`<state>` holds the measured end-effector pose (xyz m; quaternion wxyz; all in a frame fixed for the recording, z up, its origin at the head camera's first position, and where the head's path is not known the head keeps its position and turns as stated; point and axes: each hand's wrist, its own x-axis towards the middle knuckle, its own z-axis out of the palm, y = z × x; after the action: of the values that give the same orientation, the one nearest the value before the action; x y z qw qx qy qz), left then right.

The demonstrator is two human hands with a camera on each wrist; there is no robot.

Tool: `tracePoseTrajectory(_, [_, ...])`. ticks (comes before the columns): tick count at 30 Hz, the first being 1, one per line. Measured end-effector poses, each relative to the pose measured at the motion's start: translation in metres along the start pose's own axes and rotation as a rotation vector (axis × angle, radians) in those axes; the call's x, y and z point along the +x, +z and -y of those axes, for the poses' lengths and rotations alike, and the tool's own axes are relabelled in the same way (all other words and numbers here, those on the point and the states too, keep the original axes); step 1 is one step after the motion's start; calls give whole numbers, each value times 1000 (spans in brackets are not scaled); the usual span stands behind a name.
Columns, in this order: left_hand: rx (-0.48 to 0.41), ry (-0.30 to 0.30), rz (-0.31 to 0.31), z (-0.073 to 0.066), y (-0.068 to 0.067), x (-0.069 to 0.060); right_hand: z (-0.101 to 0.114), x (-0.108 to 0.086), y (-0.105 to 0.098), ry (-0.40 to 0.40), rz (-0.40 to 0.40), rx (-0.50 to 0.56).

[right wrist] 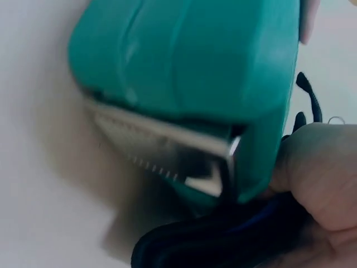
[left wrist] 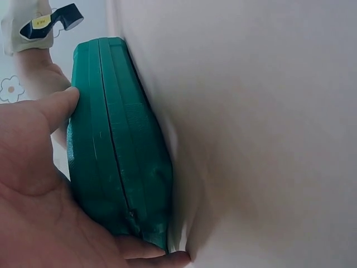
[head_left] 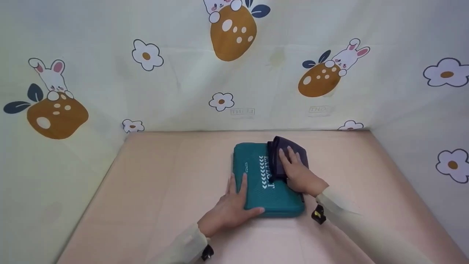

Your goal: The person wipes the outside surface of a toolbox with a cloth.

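Observation:
A teal zip case (head_left: 253,200) with white lettering and arrow marks lies flat on the table. At its near left corner rests my left hand (head_left: 231,209), fingers fairly straight along the left side and thumb on the near edge. In the left wrist view the zip seam of the teal case (left wrist: 106,128) faces that palm. A dark folded pouch (head_left: 300,152), its exact kind unclear, lies over the case's right part. My right hand (head_left: 302,176) presses on it with extended fingers; its thumb is hidden in the head view. The right wrist view shows a stitched strap (right wrist: 162,148) on the case's side.
A pale pinkish tabletop (head_left: 165,183) surrounds the case. Behind it and at both sides hangs a light curtain (head_left: 176,84) printed with rabbits, fruit and flowers. Black wrist mounts (head_left: 318,214) sit on both sleeves.

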<state>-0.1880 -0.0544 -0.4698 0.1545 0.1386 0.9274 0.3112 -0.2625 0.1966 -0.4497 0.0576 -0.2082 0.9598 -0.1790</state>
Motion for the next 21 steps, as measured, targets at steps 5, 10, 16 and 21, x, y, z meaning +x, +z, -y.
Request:
tracePoseTrajectory(5, [-26,-4,14,4,-2,-1,9,-1,-1,38,9,7])
tracePoseTrajectory(10, [-18,0,28,6,-3,-1,20,0,-3,59,24,-30])
tracePoseTrajectory(16, [-6,3,32,6,-3,-1,38,5,-1,-20,24,-101])
tracePoseTrajectory(21, [8,22,21,7,-3,0,51,11,2,-88,16,-173])
